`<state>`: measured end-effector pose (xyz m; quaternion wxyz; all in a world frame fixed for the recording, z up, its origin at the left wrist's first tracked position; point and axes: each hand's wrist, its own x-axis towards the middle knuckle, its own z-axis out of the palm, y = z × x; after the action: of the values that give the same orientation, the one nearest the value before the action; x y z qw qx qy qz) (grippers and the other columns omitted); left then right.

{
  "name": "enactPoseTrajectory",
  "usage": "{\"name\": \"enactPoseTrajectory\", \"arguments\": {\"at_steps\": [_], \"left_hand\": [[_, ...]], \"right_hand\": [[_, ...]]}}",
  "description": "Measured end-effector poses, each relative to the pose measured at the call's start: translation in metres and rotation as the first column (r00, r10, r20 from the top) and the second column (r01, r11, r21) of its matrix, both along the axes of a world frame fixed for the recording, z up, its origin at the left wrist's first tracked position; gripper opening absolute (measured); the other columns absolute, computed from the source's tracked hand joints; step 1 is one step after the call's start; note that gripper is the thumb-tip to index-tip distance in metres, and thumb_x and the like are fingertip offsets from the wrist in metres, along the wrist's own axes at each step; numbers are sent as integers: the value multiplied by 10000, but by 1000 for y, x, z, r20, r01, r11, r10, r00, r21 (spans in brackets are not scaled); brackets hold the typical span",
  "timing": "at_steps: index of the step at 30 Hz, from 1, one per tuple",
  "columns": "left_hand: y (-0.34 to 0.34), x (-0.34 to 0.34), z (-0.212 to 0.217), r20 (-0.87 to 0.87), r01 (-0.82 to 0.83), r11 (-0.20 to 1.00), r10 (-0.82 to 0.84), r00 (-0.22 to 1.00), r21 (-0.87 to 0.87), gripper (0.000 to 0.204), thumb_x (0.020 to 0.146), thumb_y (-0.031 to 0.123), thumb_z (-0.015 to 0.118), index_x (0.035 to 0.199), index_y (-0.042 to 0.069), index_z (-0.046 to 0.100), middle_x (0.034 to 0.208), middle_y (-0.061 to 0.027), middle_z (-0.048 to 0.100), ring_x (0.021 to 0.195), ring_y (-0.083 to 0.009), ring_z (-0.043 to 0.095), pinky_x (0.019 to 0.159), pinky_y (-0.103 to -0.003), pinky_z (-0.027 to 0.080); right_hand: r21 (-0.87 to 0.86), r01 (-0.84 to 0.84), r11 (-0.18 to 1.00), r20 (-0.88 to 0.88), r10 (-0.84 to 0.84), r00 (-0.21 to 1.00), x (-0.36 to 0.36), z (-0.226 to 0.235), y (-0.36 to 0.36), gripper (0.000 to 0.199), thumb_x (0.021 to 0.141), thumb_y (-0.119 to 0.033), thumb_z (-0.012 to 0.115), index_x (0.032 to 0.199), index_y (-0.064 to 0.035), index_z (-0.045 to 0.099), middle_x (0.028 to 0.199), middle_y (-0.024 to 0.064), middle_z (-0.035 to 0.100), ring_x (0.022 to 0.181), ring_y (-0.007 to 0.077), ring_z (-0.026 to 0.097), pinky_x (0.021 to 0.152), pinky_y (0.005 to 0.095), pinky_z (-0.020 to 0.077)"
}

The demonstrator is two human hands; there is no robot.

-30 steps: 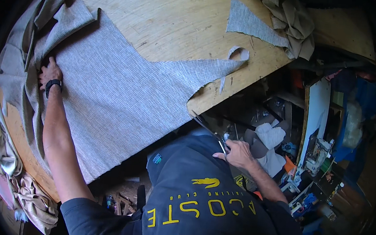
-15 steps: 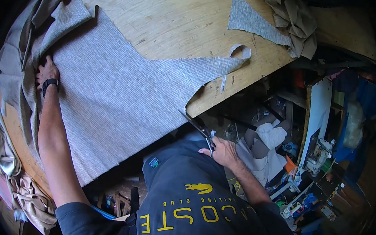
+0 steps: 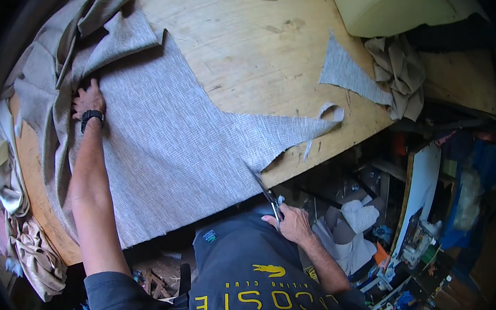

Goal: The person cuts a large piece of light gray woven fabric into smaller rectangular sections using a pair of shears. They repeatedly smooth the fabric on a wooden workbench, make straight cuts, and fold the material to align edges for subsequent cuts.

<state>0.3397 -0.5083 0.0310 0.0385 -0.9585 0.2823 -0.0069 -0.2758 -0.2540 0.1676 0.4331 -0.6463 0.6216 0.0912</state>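
A large piece of grey woven fabric (image 3: 166,148) lies flat over the wooden table, its right end narrowing to a strip with a curled tip. My left hand (image 3: 90,103), a dark watch at its wrist, rests open on the fabric's left side, fingers spread beside a thick fold. In my right hand (image 3: 294,224), at the table's front edge, are scissors (image 3: 270,196) gripped by the handles. Their blades point up and left and meet the fabric's near right edge, close to a curved cut. Whether the blades are apart is hard to make out.
Folded fabric (image 3: 61,62) is heaped along the wooden table's (image 3: 234,47) left side. A triangular grey scrap (image 3: 349,75) and crumpled brown cloth (image 3: 398,73) lie far right, below a pale yellow block (image 3: 390,11). Beyond the front edge, a cluttered floor holds white cloth (image 3: 359,217).
The view has tilted, so the table sits lower and further right, and more of the yellow block shows. My left hand's fingers look more spread; the scissors stay at the fabric's edge.
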Motion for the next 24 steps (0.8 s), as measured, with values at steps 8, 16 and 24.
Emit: {"name": "enactPoseTrajectory", "arguments": {"at_steps": [8, 16, 24], "left_hand": [[0, -8, 3, -14, 12, 1000, -11, 1000, 26, 875, 883, 790, 318, 1453, 144, 474, 1408, -239, 513, 1310, -394, 491, 1063, -632, 301], [-1, -7, 1, 1, 4, 1000, -4, 1000, 21, 853, 886, 772, 344, 1433, 135, 500, 1382, -249, 528, 1294, -412, 501, 1055, -654, 303], [0, -15, 10, -30, 3, 999, -3, 1000, 32, 836, 893, 764, 342, 1413, 132, 510, 1370, -252, 532, 1291, -411, 501, 1058, -643, 308]], "right_hand": [[-11, -12, 1000, 40, 12, 999, 23, 11, -29, 512, 859, -491, 735, 814, -5, 581, 709, 206, 649, 675, 431, 642, 631, 495, 497], [92, -5, 996, 58, 0, 998, 31, 4, -46, 562, 844, -560, 712, 801, -13, 591, 721, 206, 661, 736, 419, 666, 688, 515, 507], [8, -18, 1000, 61, 18, 998, 44, -21, -61, 580, 845, -580, 701, 817, -8, 603, 745, 197, 667, 732, 416, 665, 689, 514, 504]]}}
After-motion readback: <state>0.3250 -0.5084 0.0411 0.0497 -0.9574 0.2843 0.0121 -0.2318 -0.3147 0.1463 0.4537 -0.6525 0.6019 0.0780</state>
